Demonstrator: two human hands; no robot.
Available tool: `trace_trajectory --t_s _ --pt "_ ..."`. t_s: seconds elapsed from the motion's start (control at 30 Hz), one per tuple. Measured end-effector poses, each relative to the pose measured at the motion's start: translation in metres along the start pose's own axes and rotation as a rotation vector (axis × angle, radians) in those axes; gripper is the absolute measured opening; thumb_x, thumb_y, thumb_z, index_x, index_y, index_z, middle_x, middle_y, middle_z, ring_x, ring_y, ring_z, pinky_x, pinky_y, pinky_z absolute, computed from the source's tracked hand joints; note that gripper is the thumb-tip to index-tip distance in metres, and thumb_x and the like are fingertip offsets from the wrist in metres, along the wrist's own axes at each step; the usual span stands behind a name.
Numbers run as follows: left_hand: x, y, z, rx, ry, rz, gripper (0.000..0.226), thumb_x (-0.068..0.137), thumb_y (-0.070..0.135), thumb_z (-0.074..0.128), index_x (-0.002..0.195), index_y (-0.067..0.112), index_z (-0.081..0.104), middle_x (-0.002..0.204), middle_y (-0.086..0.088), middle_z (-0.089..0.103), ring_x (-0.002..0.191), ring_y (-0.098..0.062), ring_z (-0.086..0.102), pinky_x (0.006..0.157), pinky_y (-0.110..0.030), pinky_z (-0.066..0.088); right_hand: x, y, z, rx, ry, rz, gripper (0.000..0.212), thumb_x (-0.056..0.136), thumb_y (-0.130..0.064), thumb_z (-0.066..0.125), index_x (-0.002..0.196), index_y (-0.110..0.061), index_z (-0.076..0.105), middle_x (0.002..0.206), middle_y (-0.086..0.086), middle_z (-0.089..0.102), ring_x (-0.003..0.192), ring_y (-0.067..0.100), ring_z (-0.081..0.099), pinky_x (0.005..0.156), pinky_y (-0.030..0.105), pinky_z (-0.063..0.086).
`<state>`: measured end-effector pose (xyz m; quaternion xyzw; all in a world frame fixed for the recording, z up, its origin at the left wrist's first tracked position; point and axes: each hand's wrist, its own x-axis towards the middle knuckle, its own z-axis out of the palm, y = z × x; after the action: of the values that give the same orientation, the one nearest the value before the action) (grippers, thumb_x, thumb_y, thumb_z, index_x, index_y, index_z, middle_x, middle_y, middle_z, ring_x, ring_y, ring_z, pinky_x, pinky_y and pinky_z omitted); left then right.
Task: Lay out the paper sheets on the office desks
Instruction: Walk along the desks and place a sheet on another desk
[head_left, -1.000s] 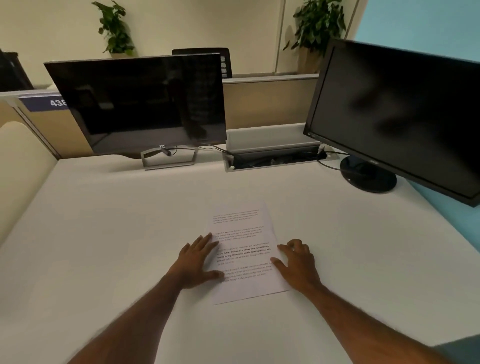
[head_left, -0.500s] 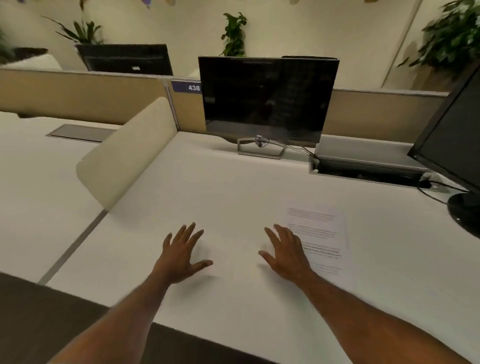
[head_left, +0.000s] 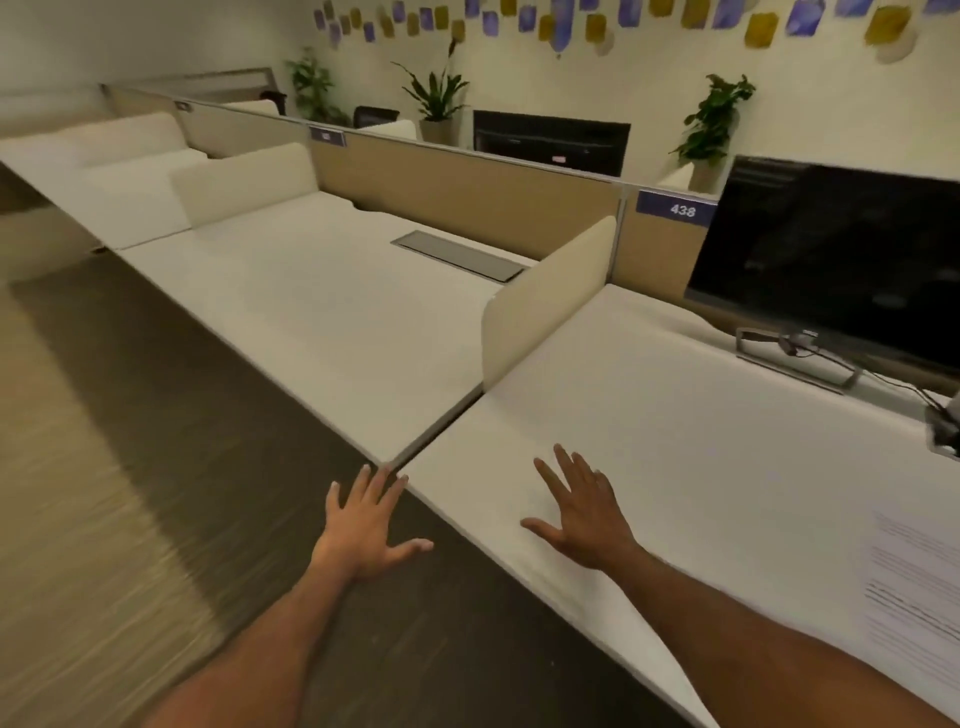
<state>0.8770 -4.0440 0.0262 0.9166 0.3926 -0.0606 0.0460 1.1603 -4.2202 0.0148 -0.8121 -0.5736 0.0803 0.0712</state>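
Observation:
A printed paper sheet (head_left: 914, 587) lies flat on the white desk (head_left: 701, 426) at the far right, partly cut off by the frame edge. My right hand (head_left: 582, 512) hovers over the desk's front left corner, fingers spread, holding nothing, well left of the sheet. My left hand (head_left: 366, 525) is open too, fingers apart, out past the desk's front edge above the dark carpet. The neighbouring white desk (head_left: 332, 312) to the left bears no paper.
A cream divider panel (head_left: 545, 301) stands between the two desks. A dark monitor (head_left: 831, 260) sits at the back right, under a "438" label (head_left: 681, 210). A grey cable hatch (head_left: 457, 255) is set in the left desk. More desks, partitions and plants lie beyond.
Both hands have come off the sheet and moved left with my view. The sheet stays on the desk, now at the right edge. The neighbouring desk has come into view.

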Motion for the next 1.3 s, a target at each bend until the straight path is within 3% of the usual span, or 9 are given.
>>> trace_trajectory --t_s 0.17,0.47,0.77,0.9,1.3 --pt "-0.031 -0.104 0.008 -0.045 0.033 -0.149 0.116 0.061 0.100 0.012 0.156 0.033 0.001 0.166 -0.002 -0.008 0.151 -0.027 -0.012 0.115 -0.066 -0.004 0.052 -0.108 0.034 -0.005 -0.072 -0.102 0.095 0.069 -0.096 0.014 0.142 -0.051 -0.028 0.155 -0.006 -0.038 0.144 0.024 -0.032 0.116 0.056 -0.019" --pt "-0.059 -0.255 0.027 -0.032 -0.012 -0.383 0.119 0.058 0.101 0.011 0.156 0.035 0.002 0.166 -0.001 -0.003 0.152 -0.025 -0.008 0.115 -0.066 0.001 0.173 -0.258 0.063 -0.145 -0.177 -0.379 0.101 0.071 -0.095 0.012 0.153 -0.042 -0.012 0.162 0.002 -0.025 0.150 0.029 -0.019 0.120 0.060 -0.007" --pt "-0.025 -0.386 0.008 -0.056 -0.051 -0.638 0.117 0.061 0.100 0.014 0.156 0.033 0.001 0.166 -0.003 -0.007 0.152 -0.025 -0.009 0.115 -0.066 -0.001 0.339 -0.373 0.091 -0.150 -0.215 -0.562 0.100 0.071 -0.095 0.010 0.153 -0.043 -0.012 0.163 0.005 -0.023 0.151 0.027 -0.018 0.115 0.056 -0.015" --pt "0.008 -0.439 -0.018 -0.058 0.021 -0.753 0.117 0.060 0.100 0.010 0.156 0.033 0.001 0.166 -0.003 -0.005 0.152 -0.025 -0.007 0.116 -0.067 0.002 0.421 -0.415 0.078 -0.135 -0.168 -0.604 0.101 0.069 -0.096 0.007 0.152 -0.043 -0.013 0.161 0.005 -0.026 0.150 0.027 -0.020 0.117 0.060 -0.014" --pt "0.130 -0.598 -0.041 -0.008 0.050 -0.745 0.113 0.066 0.097 0.008 0.156 0.030 0.000 0.166 -0.006 -0.004 0.152 -0.026 -0.006 0.115 -0.067 0.003 0.602 -0.544 0.090 -0.150 -0.162 -0.703 0.098 0.072 -0.094 0.008 0.152 -0.042 -0.012 0.163 0.004 -0.021 0.151 0.026 -0.018 0.113 0.056 -0.020"
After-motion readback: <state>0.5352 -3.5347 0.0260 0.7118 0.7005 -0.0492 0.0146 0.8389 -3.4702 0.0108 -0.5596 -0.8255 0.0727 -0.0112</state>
